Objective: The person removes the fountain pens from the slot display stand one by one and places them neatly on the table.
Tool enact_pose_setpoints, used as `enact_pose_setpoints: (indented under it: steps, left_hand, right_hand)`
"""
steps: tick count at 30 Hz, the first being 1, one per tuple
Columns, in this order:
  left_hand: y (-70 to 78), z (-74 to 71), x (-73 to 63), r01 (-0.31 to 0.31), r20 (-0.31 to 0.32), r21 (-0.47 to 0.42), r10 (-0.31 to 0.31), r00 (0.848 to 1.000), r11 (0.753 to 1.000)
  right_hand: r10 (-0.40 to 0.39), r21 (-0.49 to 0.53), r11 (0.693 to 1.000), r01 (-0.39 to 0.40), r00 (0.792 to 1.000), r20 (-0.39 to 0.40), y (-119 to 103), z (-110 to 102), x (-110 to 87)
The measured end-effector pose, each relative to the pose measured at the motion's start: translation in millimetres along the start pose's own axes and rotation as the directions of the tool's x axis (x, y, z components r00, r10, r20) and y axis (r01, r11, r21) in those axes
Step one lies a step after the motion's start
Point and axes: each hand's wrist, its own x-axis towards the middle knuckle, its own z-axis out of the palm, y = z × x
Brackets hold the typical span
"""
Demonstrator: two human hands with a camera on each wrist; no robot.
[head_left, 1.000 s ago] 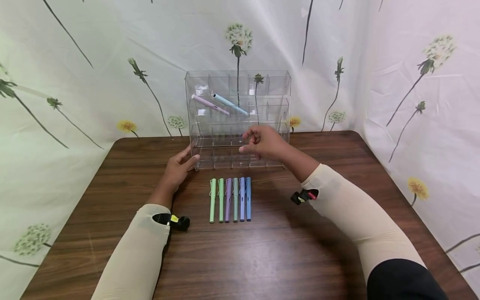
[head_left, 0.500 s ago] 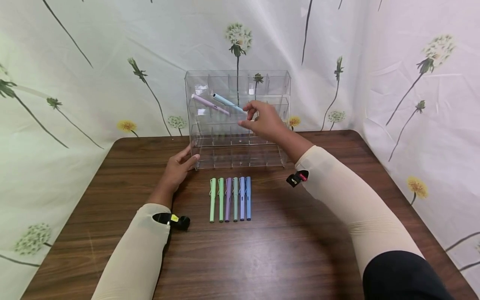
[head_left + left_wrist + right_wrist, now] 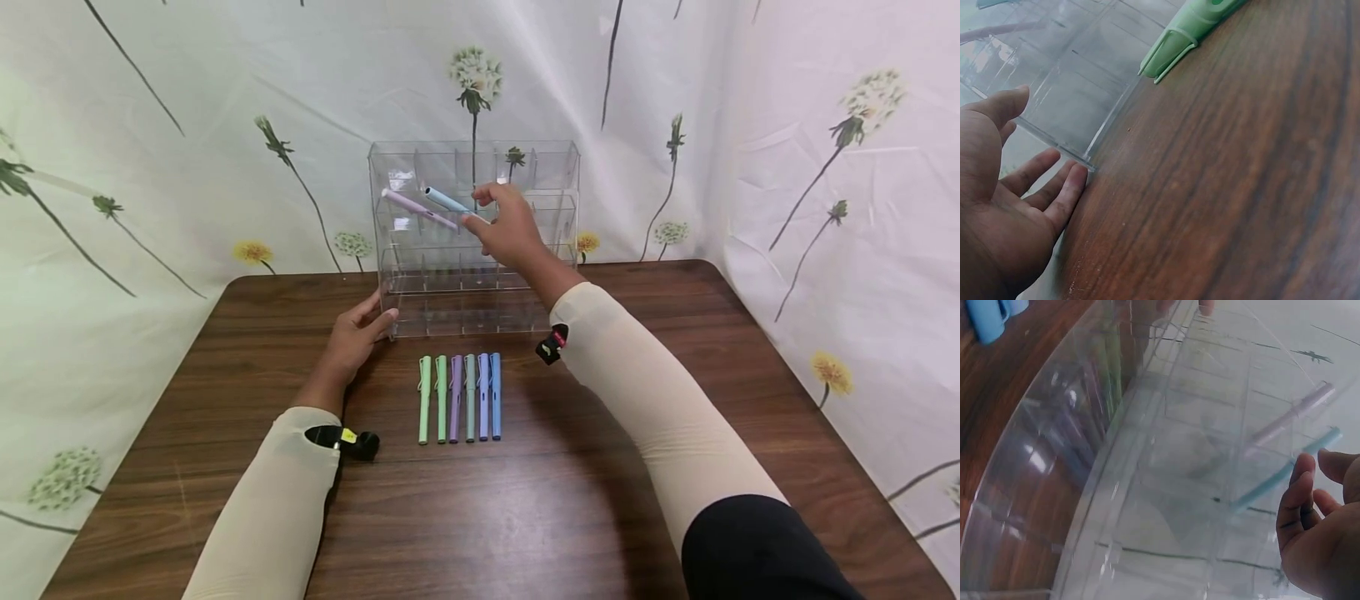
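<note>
A clear tiered organizer (image 3: 555,158) with divided compartments stands at the back of the table. A lilac pen (image 3: 408,202) and a light blue pen (image 3: 444,200) lean slanted in its upper part. My right hand (image 3: 510,229) is at the light blue pen's lower portion, thumb and fingers apart; its fingers hide part of that pen in the head view. My left hand (image 3: 354,340) rests by the organizer's lower left corner, fingers extended against its side, as the left wrist view (image 3: 1029,200) also shows.
Several capped pens lie in a row in front of the organizer, among them a light green pen (image 3: 424,400), a purple pen (image 3: 455,400) and a blue pen (image 3: 496,396). A flower-printed cloth (image 3: 315,75) hangs behind the wooden table (image 3: 465,525).
My right hand has risen from the organizer's lower tiers and moved left to the light blue pen. My left hand and the row of pens have stayed put.
</note>
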Motion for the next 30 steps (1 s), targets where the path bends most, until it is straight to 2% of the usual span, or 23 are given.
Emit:
enact_pose_setpoints:
  steps: [6,14,22,30]
  left_hand:
    - [0.4,0.5,-1.0,0.002,0.014,-0.011,-0.002,1.000,1.000]
    - [-0.2,-0.9,0.2,0.006,0.008,-0.003,-0.006,1.000,1.000]
    - [0.1,-0.6,0.2,-0.004,0.007,0.004,0.004,1.000,1.000]
    - [0.4,-0.5,0.3,-0.003,0.007,0.013,0.003,1.000,1.000]
  right_hand:
    - [0.042,0.027,0.999,-0.040,0.998,-0.054,-1.9,19.4,4.1]
    - [0.119,0.064,0.992,-0.110,0.982,-0.149,-6.3,36.2,9.0]
    - [0.116,0.068,0.992,-0.106,0.982,-0.151,-5.1,41.0,12.5]
    - [0.118,-0.024,0.992,-0.122,0.986,-0.116,-7.9,38.2,16.9]
